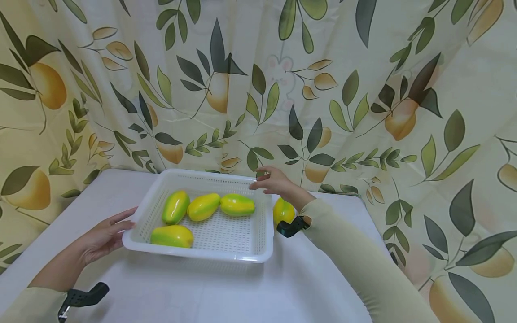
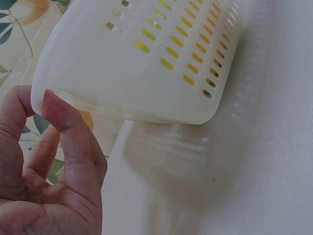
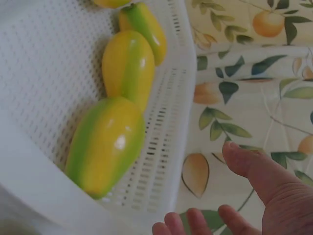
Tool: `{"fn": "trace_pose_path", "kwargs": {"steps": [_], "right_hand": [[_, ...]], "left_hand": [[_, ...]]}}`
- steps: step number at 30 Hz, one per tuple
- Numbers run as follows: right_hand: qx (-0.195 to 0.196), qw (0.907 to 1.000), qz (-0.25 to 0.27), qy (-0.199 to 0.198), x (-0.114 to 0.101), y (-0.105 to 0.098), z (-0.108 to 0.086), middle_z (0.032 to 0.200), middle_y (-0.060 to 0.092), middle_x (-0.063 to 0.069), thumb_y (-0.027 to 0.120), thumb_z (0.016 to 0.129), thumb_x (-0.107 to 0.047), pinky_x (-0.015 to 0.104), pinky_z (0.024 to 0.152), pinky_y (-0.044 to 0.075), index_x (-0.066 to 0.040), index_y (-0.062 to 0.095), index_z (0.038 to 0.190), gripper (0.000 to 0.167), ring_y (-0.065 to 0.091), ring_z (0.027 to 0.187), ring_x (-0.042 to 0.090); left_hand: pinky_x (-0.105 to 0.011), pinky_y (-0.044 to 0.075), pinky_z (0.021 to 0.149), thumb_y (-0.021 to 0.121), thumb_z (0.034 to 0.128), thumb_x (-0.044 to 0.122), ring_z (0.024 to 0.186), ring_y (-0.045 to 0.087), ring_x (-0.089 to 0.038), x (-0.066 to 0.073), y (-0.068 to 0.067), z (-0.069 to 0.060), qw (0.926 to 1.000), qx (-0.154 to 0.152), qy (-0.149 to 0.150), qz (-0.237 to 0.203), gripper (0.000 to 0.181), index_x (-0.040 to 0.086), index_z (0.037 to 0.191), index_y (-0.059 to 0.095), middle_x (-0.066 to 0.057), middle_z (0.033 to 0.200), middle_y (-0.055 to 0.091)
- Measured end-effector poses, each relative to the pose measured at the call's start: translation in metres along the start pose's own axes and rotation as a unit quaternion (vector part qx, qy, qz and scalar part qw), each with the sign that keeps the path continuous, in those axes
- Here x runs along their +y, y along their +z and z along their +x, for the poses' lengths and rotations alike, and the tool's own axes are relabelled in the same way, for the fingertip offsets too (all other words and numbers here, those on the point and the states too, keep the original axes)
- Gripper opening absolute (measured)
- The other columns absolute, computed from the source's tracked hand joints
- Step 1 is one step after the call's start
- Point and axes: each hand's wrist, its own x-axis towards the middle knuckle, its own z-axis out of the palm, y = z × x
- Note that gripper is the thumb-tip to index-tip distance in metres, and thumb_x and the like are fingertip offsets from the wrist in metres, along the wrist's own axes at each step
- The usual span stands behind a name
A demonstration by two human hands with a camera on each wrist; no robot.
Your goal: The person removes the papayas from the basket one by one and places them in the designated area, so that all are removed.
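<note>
A white perforated plastic basket (image 1: 202, 255) holds several glossy yellow-green fruits (image 1: 203, 207), shaped like papayas or mangoes. My left hand (image 1: 101, 237) pinches its left rim between thumb and finger, as the left wrist view shows on the basket's corner (image 2: 98, 73). At the far right corner, my right hand (image 1: 278, 183) has its fingers extended and spread; in the right wrist view the thumb (image 3: 254, 169) stands apart from the basket wall (image 3: 183, 73). Another such fruit (image 1: 283, 211) lies outside the basket, partly behind the right wrist.
A white cloth (image 1: 194, 291) covers the table. Behind it hangs a curtain (image 1: 250, 89) printed with leaves and fruit. Shadow falls on the cloth below the basket's near and left sides; whether the basket fully rests on the table I cannot tell.
</note>
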Motion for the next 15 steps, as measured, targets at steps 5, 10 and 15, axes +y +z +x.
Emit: {"fn": "trace_pose_path", "kwargs": {"steps": [5,10,15], "right_hand": [[-0.007,0.9996,-0.027,-0.010,0.000,0.017,0.005,0.140,0.052,0.017,0.079,0.083,-0.018,0.046,0.105,0.049,-0.013,0.045,0.146,0.072,0.053,0.125,0.033],[-0.002,0.9989,-0.045,-0.009,0.004,0.032,0.011,0.142,0.051,0.018,0.079,0.083,-0.017,0.047,0.106,0.048,-0.012,0.047,0.144,0.069,0.051,0.127,0.034],[0.007,0.9977,-0.064,-0.019,0.011,0.045,0.016,0.142,0.052,0.018,0.080,0.080,-0.017,0.048,0.106,0.047,-0.013,0.049,0.142,0.069,0.050,0.128,0.034]], "left_hand": [[-0.039,0.057,0.090,0.058,0.0988,0.016,0.100,0.071,-0.022,-0.001,0.001,-0.001,1.0000,-0.001,0.000,-0.001,0.039,0.054,0.106,0.066,0.010,0.108,0.066],[-0.039,0.058,0.089,0.059,0.0988,0.016,0.099,0.071,-0.022,-0.001,0.001,0.000,1.0000,0.004,0.002,-0.003,0.039,0.054,0.106,0.066,0.011,0.107,0.067],[-0.039,0.057,0.090,0.057,0.0993,0.016,0.100,0.071,-0.022,-0.002,0.000,0.001,1.0000,-0.001,0.004,-0.008,0.039,0.053,0.106,0.066,0.011,0.108,0.066]]}}
